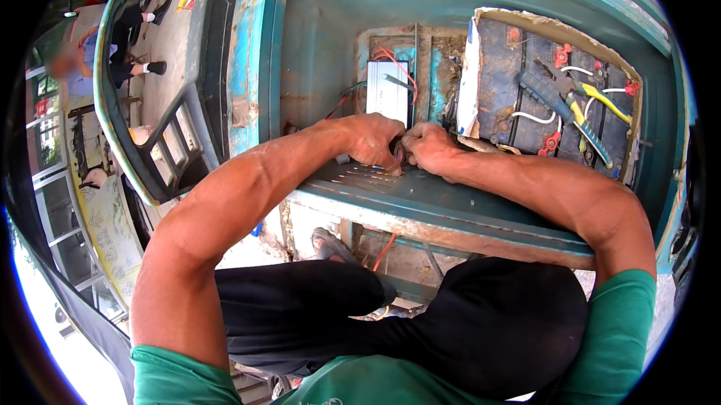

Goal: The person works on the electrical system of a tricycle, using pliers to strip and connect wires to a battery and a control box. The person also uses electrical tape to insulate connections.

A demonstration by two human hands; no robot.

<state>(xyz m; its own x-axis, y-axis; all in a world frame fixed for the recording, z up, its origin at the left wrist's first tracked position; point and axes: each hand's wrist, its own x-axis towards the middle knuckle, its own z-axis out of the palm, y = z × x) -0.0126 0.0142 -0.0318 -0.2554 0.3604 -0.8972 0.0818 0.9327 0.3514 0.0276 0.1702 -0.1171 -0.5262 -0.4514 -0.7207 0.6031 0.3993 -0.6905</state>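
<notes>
Both my hands meet low in the middle of a green metal compartment, just below a silver rectangular box (387, 90). My left hand (378, 142) is closed with its fingers bent around a bundle of thin wires. My right hand (431, 148) pinches at the same bundle from the other side, their fingertips almost touching. Dark and reddish strands show in the gap between them. Several thin wire ends (366, 176) with bright tips fan out below my left hand. My fingers hide most of the bundle.
At the right a torn cardboard box (469, 78) holds dark batteries (497, 60) joined by white wires. Blue-and-yellow-handled pliers (593, 138) and another yellow-handled tool (604, 102) lie on them. Red wires (394, 60) loop above the silver box. A person (94, 60) sits at the far left.
</notes>
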